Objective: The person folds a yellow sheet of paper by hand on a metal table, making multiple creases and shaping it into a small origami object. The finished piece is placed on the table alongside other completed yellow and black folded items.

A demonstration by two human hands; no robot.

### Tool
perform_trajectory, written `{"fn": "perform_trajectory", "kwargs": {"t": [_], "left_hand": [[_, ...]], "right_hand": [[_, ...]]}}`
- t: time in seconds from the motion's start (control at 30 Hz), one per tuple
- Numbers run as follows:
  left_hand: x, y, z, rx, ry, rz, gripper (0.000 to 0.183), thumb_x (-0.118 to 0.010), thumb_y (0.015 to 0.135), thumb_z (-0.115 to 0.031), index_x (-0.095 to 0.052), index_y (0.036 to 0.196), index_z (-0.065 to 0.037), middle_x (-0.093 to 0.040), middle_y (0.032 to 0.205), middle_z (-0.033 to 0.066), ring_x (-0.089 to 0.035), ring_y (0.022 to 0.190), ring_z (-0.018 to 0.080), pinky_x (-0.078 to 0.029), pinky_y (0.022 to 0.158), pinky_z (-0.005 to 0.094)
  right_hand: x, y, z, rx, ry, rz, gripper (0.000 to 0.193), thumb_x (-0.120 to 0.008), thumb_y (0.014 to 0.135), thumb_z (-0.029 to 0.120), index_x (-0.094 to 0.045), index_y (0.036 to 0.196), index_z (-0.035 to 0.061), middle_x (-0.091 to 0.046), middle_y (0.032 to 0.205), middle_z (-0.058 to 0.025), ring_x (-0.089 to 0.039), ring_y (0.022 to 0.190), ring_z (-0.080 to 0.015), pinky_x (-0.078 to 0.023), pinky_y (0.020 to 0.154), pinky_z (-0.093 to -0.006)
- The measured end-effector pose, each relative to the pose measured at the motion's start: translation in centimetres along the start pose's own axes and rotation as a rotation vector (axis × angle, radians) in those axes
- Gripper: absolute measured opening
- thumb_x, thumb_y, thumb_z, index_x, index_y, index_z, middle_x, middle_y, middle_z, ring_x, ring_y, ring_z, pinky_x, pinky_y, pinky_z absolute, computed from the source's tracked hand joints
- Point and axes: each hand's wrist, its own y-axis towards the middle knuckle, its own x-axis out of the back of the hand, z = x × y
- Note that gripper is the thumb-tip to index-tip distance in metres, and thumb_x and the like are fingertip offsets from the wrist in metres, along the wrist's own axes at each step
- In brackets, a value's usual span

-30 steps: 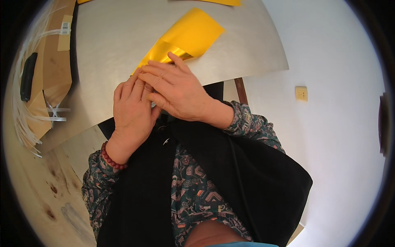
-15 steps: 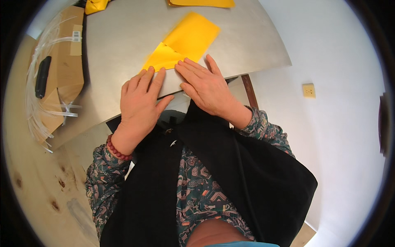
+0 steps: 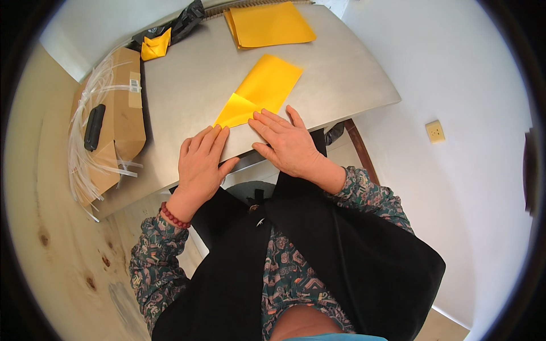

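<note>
A yellow sheet of paper [image 3: 269,81] lies slantwise on the metal table, its near end folded over in a diagonal flap. My left hand [image 3: 201,161] rests with outstretched fingers, their tips touching the left corner of the fold. Flat at the fold's right end, my right hand [image 3: 288,145] presses the near edge with its fingertips, thumb spread away. Neither hand grasps anything. A red bead bracelet [image 3: 175,215] circles my left wrist.
A stack of yellow sheets [image 3: 272,25] lies at the table's [image 3: 341,74] far side. Far left are a folded yellow paper piece [image 3: 156,45] and a black plastic bag [image 3: 186,25]. Along the left edge stands a cardboard box [image 3: 128,116] with clear plastic strips [image 3: 85,142] and a black object [image 3: 94,127].
The whole view has shifted, bringing more of the far table into sight. Both hands stay at the folded edge of the yellow paper, with little visible movement against it.
</note>
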Motion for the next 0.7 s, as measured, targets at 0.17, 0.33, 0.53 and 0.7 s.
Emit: {"fn": "perform_trajectory", "kwargs": {"t": [0.17, 0.33, 0.53, 0.7], "left_hand": [[0.1, -0.4, 1.0, -0.011, -0.031, 0.026, 0.067, -0.079, 0.093, -0.038, -0.060, 0.150, -0.008, -0.062, 0.146, 0.0112, -0.058, 0.133, 0.0307, -0.043, 0.113, 0.0451], [-0.2, -0.9, 0.9, -0.018, -0.026, 0.011, 0.065, -0.078, 0.094, -0.037, -0.061, 0.148, -0.006, -0.063, 0.145, 0.0123, -0.059, 0.134, 0.0313, -0.043, 0.113, 0.0452], [0.1, -1.1, 1.3, -0.055, -0.056, -0.036, 0.064, -0.080, 0.093, -0.035, -0.062, 0.146, -0.005, -0.064, 0.143, 0.0129, -0.060, 0.130, 0.0321, -0.044, 0.111, 0.0456], [0.6, -1.1, -0.2, -0.071, -0.043, -0.065, 0.064, -0.081, 0.091, -0.036, -0.063, 0.143, -0.003, -0.067, 0.136, 0.0118, -0.062, 0.119, 0.0309, -0.045, 0.105, 0.0460]], "right_hand": [[-0.4, 0.2, -0.5, -0.020, 0.095, -0.038, 0.047, -0.056, 0.110, 0.040, -0.065, 0.145, 0.0094, -0.065, 0.152, -0.0104, -0.056, 0.146, -0.0221, -0.028, 0.127, -0.0553], [-0.1, 0.7, -0.4, -0.069, 0.236, -0.032, 0.043, -0.053, 0.112, 0.037, -0.068, 0.141, 0.0090, -0.068, 0.147, -0.0111, -0.059, 0.144, -0.0232, -0.032, 0.125, -0.0539], [-0.3, 0.8, 0.3, -0.026, 0.130, -0.113, 0.039, -0.054, 0.111, 0.036, -0.071, 0.133, 0.0086, -0.074, 0.136, -0.0115, -0.066, 0.132, -0.0256, -0.038, 0.120, -0.0538], [0.5, 3.2, -0.2, 0.010, -0.001, -0.015, 0.031, -0.058, 0.106, 0.034, -0.077, 0.104, 0.0097, -0.079, 0.102, -0.0096, -0.075, 0.099, -0.0309, -0.047, 0.109, -0.0538]]}}
